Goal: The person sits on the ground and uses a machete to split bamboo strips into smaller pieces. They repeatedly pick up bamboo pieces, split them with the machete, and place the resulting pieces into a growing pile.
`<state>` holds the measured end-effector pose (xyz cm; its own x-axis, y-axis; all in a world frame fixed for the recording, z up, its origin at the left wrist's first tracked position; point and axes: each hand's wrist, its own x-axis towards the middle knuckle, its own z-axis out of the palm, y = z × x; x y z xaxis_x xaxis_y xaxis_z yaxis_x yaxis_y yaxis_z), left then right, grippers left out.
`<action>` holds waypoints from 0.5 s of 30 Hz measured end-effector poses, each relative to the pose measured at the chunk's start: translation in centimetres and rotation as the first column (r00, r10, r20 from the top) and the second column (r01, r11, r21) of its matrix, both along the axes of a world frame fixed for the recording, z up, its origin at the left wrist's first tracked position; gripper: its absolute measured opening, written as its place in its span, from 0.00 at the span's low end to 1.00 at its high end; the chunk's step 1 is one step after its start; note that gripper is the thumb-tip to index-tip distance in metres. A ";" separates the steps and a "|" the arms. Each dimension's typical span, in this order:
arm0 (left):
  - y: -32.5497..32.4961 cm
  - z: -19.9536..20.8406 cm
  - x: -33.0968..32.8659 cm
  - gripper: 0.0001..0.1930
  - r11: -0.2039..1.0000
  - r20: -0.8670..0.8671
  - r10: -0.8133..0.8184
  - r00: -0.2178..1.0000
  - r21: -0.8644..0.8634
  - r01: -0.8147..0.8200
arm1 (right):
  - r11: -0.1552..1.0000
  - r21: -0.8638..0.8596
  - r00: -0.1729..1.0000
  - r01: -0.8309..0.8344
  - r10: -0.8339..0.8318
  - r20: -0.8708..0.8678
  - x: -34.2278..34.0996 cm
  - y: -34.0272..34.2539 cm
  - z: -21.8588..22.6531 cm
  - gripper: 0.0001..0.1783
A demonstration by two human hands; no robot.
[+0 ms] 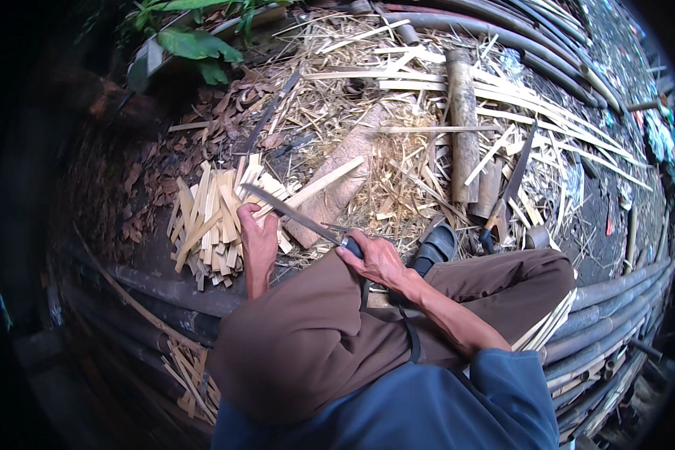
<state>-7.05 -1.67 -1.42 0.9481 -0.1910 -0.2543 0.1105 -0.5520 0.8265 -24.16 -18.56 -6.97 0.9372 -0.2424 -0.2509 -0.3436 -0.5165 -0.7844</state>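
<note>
My right hand (380, 261) is closed round the dark handle of a long knife (296, 215). The knife's blade points up and left and crosses a pale bamboo strip (328, 181). My left hand (260, 244) pinches the near end of that strip, close to the blade's tip. The strip's far end reaches over a worn wooden plank or slab (337, 199). Beside my left hand lies a loose pile of short split bamboo pieces (216, 225).
Two bamboo logs (461, 127) and a hand saw (515, 180) lie to the right, near long pale strips (555, 112). A dark long blade (272, 111) rests at the upper left. Shavings (397, 187) cover the ground. Bamboo poles (600, 315) run behind on both sides.
</note>
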 end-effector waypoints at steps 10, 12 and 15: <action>-0.9 -0.2 2.0 0.20 0.999 0.086 0.031 0.996 0.042 -0.034 | 0.987 -0.009 0.984 0.157 -0.158 -0.087 0.6 -2.8 -2.1 0.28; -1.1 -0.7 2.1 0.20 0.999 0.095 0.025 0.995 0.021 -0.027 | 0.990 -0.051 0.984 0.130 -0.135 -0.115 0.2 -2.6 -3.0 0.30; -2.5 -0.8 2.9 0.19 0.997 0.151 0.045 0.988 -0.074 -0.034 | 0.930 -0.061 0.912 0.362 -0.367 -0.184 0.8 -7.3 -8.1 0.30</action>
<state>-4.18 -4.12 -2.18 0.9818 -0.1655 -0.0932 0.0004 -0.4889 0.8724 -23.33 -25.90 -15.10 0.7182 -0.5665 -0.4042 -0.6521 -0.3452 -0.6749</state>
